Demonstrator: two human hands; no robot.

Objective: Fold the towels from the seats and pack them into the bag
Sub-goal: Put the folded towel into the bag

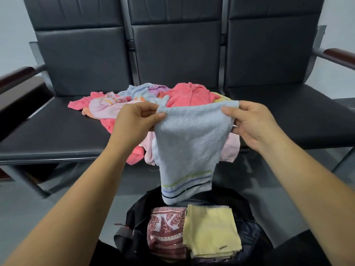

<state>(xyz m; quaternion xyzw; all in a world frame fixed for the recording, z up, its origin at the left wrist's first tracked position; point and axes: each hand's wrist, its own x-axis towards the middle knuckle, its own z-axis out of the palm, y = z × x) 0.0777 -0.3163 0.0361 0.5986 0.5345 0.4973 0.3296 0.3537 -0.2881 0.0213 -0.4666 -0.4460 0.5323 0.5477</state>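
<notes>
Two hands pinch the top corners of a light blue striped towel, left hand and right hand, hanging it over an open black bag holding folded patterned red towel and yellow towel. Crumpled towels heap on black seats behind.

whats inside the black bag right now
The black bag holds a folded yellow towel beside a folded maroon patterned towel. Layered edges show under the yellow one; anything deeper is covered, and the held light blue towel hides the bag's far rim.
</notes>
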